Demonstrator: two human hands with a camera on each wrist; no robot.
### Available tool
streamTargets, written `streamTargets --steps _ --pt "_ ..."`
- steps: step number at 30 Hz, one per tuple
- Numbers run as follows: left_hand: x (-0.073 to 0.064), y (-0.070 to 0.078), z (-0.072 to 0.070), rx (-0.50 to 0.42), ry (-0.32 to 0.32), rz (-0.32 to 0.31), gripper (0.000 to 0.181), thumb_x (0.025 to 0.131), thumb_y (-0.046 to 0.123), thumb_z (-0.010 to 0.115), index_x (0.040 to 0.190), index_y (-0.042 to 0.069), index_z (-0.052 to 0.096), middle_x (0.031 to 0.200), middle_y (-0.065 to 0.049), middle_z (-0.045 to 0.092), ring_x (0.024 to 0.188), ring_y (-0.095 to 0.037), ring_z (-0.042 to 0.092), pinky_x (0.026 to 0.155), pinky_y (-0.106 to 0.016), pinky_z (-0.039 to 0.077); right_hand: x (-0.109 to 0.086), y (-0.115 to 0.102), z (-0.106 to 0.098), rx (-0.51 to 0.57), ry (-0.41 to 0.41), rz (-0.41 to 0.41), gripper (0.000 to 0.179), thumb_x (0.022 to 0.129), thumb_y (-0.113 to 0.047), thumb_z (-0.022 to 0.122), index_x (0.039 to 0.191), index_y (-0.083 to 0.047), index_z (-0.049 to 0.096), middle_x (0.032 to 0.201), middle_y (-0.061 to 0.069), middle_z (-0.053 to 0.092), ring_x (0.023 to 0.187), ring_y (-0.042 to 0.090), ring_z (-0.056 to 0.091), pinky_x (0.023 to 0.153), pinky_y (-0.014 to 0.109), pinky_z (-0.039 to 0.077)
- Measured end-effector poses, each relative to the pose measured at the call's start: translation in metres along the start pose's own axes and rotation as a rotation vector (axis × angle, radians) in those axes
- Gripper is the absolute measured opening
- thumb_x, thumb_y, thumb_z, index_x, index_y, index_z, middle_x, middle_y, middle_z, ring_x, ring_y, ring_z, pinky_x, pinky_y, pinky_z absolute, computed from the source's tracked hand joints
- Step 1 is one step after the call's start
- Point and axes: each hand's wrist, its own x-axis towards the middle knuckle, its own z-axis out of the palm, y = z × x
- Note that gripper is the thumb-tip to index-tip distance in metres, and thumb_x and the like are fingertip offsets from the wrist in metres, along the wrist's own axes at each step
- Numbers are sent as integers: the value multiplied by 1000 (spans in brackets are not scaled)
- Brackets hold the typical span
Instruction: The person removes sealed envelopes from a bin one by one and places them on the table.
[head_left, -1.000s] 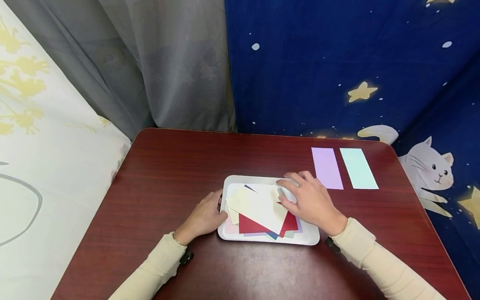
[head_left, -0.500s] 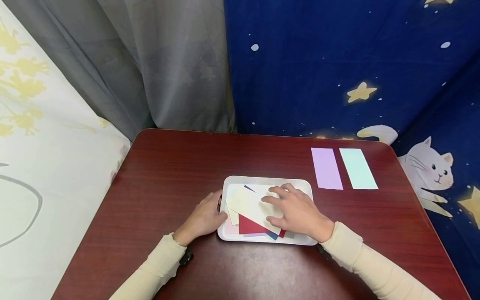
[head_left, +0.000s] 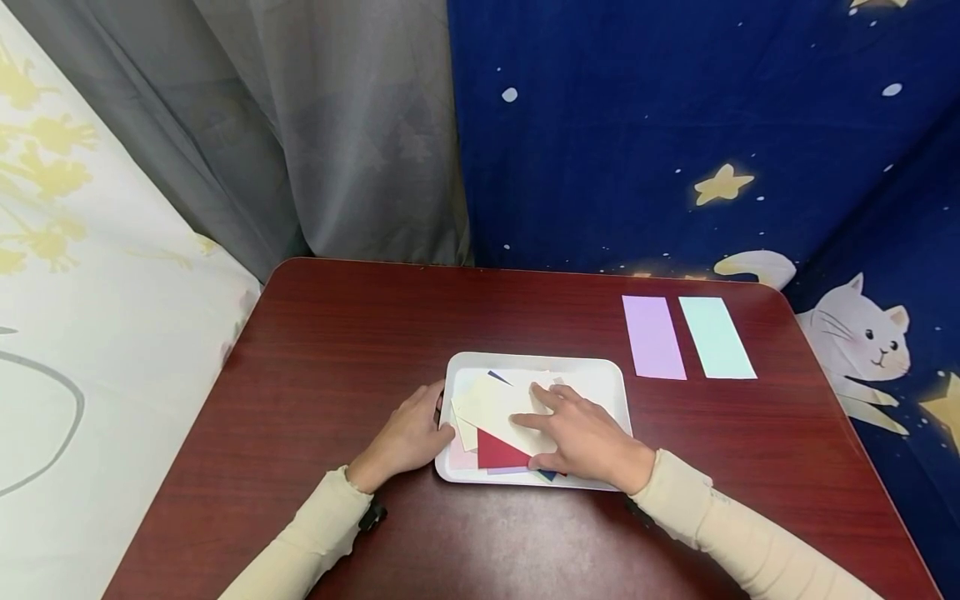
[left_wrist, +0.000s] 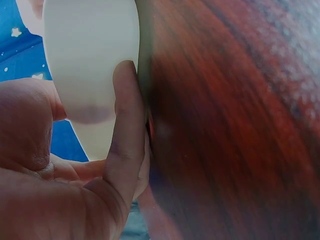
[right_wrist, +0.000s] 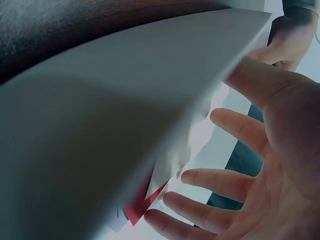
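Observation:
A white tray sits near the middle of the table and holds a loose pile of coloured paper. My left hand holds the tray's left end, with the thumb at the rim and a finger along the outer wall. Over the right part of the pile is my right hand, fingers spread apart and slightly bent. Its fingertips are at a cream paper sheet on top. Red paper shows below that sheet; other pieces are partly hidden. In the right wrist view the right hand holds nothing.
A purple paper strip and a mint green strip lie side by side at the table's back right. The dark red table ends at grey and blue curtains behind it.
My right hand has moved left and toward me, from the tray's right rim to over the pile. My left hand and the tray have stayed in place.

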Motion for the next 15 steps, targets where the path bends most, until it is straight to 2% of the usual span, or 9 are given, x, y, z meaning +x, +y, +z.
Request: streamTargets --steps 6,10,15 --pt "7 -30 19 17 70 67 69 86 16 66 154 5 56 116 -7 64 97 -26 62 84 -53 56 0 1 3 -20 16 -15 59 84 -29 97 139 -20 79 145 30 63 127 52 63 103 58 57" --pt "8 -31 22 11 83 52 70 85 16 68 154 7 57 116 -5 64 97 -25 63 85 -54 56 0 2 3 -38 20 -14 56 84 -26 96 138 -21 79 143 28 65 124 52 64 99 58 59" --pt "8 -29 19 3 54 45 71 86 16 67 156 6 55 121 -9 65 101 -28 64 89 -58 56 -1 3 3 -54 36 -19 55 83 -26 96 136 -21 80 140 24 66 120 49 65 94 57 61"
